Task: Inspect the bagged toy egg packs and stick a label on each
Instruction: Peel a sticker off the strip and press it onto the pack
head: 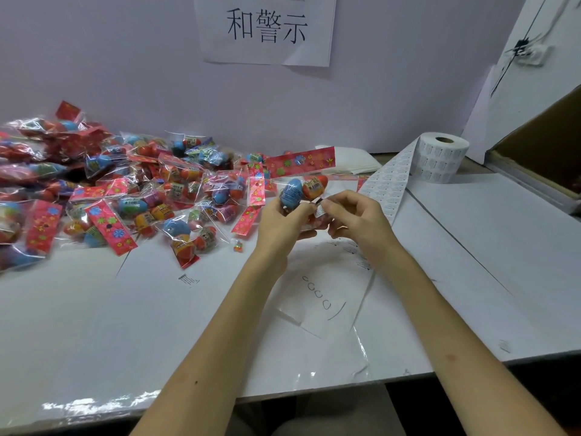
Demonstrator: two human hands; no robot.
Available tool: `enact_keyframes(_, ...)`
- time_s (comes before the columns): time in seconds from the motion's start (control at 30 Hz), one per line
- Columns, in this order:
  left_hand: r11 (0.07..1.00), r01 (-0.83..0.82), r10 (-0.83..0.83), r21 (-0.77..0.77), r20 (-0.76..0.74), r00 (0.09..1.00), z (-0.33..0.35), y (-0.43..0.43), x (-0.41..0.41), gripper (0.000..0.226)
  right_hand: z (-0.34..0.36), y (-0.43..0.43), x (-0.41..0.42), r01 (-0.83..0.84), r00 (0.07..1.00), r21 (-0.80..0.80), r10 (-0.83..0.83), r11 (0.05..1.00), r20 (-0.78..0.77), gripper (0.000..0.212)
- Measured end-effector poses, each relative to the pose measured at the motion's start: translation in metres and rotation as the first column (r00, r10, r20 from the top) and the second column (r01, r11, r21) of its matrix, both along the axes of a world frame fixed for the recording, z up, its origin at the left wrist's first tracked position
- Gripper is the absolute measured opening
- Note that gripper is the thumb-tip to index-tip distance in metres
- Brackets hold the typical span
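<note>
Two hands meet over the white tabletop: left hand grips a clear bagged pack of blue and orange toy eggs, right hand pinches a small white label just beside it. Similar packs heap at nine o'clock; white label roll at two o'clock.

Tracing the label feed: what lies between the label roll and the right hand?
Head view: the unrolled label strip runs from the label roll across the white table to beside the right hand.
</note>
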State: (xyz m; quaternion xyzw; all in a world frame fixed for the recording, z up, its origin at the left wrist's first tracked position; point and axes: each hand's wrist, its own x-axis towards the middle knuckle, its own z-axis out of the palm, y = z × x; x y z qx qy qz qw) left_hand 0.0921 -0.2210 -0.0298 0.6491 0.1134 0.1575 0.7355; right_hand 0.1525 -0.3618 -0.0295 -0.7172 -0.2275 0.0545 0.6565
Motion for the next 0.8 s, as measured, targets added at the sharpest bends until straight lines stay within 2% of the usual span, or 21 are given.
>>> enact_keyframes(0.17, 1.0, 0.008, -0.008, 0.014, 0.004, 1.0, -0.0005, 0.0008, 0.0007, 0.014, 0.0001, -0.0006, 0.0003, 0.008, 1.0, -0.001, -0.008, 1.0, 0.015, 0.013)
enact_keyframes(0.43, 0.994, 0.065, -0.067, -0.083, -0.022, 0.998, -0.0012, 0.0017, 0.0009, 0.014, 0.0023, -0.0033, 0.0059, -0.024, 0.991, 0.07, 0.033, 0.997, -0.133, 0.013)
enact_keyframes(0.7, 0.987, 0.073, -0.078, -0.143, -0.031, 0.996, -0.002, 0.0026, -0.0012, 0.034, -0.0018, -0.0011, 0.007, -0.031, 0.984, 0.042, 0.038, 0.999, -0.173, 0.026)
enact_keyframes(0.8, 0.983, 0.112, -0.117, -0.145, -0.031, 0.993, -0.0019, 0.0035, -0.0013, 0.038, -0.0011, -0.0011, 0.0034, 0.01, 0.996, 0.001, -0.01, 1.0, -0.089, 0.024)
